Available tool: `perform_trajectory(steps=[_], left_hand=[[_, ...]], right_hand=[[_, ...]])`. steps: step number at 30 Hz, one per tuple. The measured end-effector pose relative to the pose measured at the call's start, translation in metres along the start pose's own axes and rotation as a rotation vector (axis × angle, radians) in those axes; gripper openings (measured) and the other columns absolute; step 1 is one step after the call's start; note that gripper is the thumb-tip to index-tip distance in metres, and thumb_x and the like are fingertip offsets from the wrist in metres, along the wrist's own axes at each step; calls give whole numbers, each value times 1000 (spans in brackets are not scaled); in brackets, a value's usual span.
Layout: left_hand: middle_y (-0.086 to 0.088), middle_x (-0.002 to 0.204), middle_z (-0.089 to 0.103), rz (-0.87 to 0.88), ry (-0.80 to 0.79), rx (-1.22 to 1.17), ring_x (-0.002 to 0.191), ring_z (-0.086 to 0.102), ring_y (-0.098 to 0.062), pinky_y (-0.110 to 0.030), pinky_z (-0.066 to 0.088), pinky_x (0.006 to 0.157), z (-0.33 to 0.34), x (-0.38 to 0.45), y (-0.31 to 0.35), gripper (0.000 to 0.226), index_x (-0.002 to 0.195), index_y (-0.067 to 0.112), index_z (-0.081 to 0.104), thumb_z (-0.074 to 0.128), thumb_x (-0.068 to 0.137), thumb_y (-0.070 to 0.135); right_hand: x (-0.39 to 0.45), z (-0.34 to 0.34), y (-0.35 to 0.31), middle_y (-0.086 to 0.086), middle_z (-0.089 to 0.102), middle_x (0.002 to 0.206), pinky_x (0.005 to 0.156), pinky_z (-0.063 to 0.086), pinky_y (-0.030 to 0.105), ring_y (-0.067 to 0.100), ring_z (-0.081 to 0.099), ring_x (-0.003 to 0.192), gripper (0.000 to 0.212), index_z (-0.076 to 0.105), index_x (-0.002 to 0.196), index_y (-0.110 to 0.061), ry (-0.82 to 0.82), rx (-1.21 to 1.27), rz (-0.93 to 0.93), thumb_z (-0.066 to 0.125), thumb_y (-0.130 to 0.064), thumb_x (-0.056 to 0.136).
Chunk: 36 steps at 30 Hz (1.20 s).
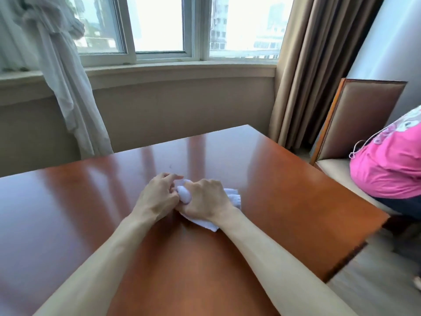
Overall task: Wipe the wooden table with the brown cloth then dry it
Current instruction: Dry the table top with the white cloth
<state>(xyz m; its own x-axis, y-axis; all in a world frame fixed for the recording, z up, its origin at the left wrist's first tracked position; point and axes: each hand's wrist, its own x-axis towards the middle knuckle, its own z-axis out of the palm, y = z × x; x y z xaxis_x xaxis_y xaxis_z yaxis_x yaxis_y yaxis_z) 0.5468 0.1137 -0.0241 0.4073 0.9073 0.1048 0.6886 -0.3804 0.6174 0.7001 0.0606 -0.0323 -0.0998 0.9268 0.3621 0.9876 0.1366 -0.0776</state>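
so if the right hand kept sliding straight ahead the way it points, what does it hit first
Probably nothing on the tabletop: the right hand, gripping the white cloth, points toward the wooden table's far edge, with bare wood ahead. Depth is uncertain.

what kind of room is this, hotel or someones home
Probably a hotel room: a white robe hangs by the window, heavy beige curtains frame it, and an upholstered chair stands beside the glossy wooden table.
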Motion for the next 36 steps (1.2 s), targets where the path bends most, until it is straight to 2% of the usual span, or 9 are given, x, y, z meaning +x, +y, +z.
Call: perform_trajectory(steps=[3, 7, 10, 13, 19, 23, 28, 33, 36], left_hand=[[12, 128, 55, 48, -36, 110, 117, 56, -14, -41, 51, 94, 5, -65, 20, 48, 130, 38, 61, 52, 87, 20], [7, 151, 44, 76, -52, 220, 139, 41, -17, -41, 43, 108, 15, -134, 38, 46, 143, 41, 50, 50, 98, 49], [0, 159, 37, 102, -76, 352, 147, 31, -21, -38, 29, 118, 21, -166, 45, 57, 149, 45, 40, 41, 96, 65], [-4, 161, 32, 100, -126, 427, 149, 26, -25, -39, 24, 122, 25, -186, 46, 65, 152, 46, 34, 34, 94, 73], [-2, 162, 27, 83, -118, 526, 151, 21, -29, -45, 21, 121, 36, -190, 51, 67, 154, 48, 26, 22, 94, 75], [0, 160, 31, 96, -100, 536, 150, 24, -27, -44, 23, 120, 39, -185, 51, 67, 153, 45, 30, 21, 94, 75], [-1, 161, 33, 214, -111, 420, 151, 23, -23, -39, 20, 123, 65, -162, 92, 63, 152, 45, 34, 27, 96, 70], [-1, 165, 23, 301, -128, 382, 154, 11, -25, -42, 11, 125, 104, -117, 137, 62, 154, 46, 30, 30, 97, 69], [-1, 168, 13, 305, -123, 370, 156, 3, -25, -45, 7, 126, 119, -83, 146, 63, 155, 49, 26, 28, 96, 71]], right_hand=[[-82, -26, -25, -3, 65, 73, 59, 33, 32, 27, 66, 65, 44, 58, 91, -25, 0, 2, 3, 40, -65, 84], [-174, -50, -22, -4, 61, 60, 54, 31, 29, 23, 63, 55, 37, 47, 84, -30, 21, 12, -39, 51, -67, 80], [-187, -81, 41, 3, 74, 88, 71, 46, 35, 33, 70, 87, 45, 65, 104, -31, -5, -128, 310, 48, -68, 85], [-188, -105, 88, 14, 73, 106, 86, 50, 41, 39, 68, 101, 46, 70, 103, -17, -5, -112, 674, 51, -57, 88], [-214, -77, 59, -4, 65, 64, 59, 44, 32, 30, 68, 67, 43, 60, 96, -35, 30, -134, 311, 46, -70, 78], [-196, -103, 133, 14, 73, 103, 84, 50, 41, 40, 67, 98, 52, 67, 103, -17, 9, -161, 690, 50, -64, 87], [-206, -83, 141, 5, 71, 80, 68, 46, 38, 38, 68, 80, 54, 65, 97, -28, 27, -170, 503, 42, -74, 80], [-202, -99, 230, 15, 73, 99, 73, 46, 39, 41, 67, 92, 58, 68, 97, -17, 77, -206, 795, 46, -68, 83], [-186, -90, 267, 16, 73, 95, 71, 44, 38, 41, 68, 89, 62, 70, 93, -14, 119, -247, 821, 42, -67, 77]])
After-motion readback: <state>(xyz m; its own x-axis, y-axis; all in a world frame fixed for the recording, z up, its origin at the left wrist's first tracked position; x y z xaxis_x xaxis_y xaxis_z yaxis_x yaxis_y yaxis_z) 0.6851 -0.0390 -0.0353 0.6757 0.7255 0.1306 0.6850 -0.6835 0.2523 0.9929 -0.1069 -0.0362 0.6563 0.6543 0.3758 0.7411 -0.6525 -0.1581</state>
